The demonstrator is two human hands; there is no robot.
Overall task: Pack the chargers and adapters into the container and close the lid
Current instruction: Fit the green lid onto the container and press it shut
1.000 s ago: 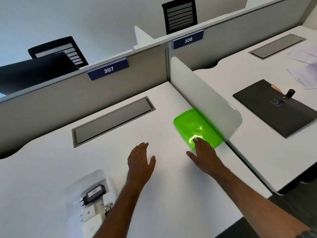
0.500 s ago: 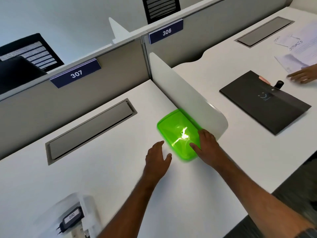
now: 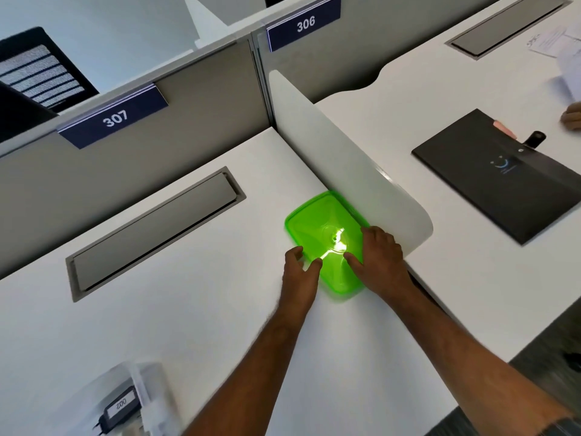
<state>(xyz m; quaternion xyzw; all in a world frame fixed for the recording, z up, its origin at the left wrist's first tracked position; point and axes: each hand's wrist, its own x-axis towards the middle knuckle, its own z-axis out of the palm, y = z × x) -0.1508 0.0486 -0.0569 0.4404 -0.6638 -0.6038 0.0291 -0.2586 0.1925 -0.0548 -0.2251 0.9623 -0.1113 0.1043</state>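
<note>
A bright green lid (image 3: 320, 225) lies flat on the white desk against the white side divider. My left hand (image 3: 298, 272) grips its near left edge, thumb on top. My right hand (image 3: 382, 262) rests on its right side, fingers curled over the edge by the divider. At the bottom left stands a clear container (image 3: 138, 401) with a black adapter (image 3: 121, 409) labelled 200 inside it. The container is blurred and partly cut off by the frame.
A grey cable hatch (image 3: 154, 231) is set into the desk (image 3: 188, 325) behind the lid. The divider (image 3: 345, 158) walls off the right. On the neighbouring desk lie a black folder (image 3: 503, 174) and papers (image 3: 562, 39), with another person's hand (image 3: 572, 116) at the edge.
Both hands have moved forward and closed on the green lid; the left hand went from the bare desk to the lid's edge. The view has shifted right.
</note>
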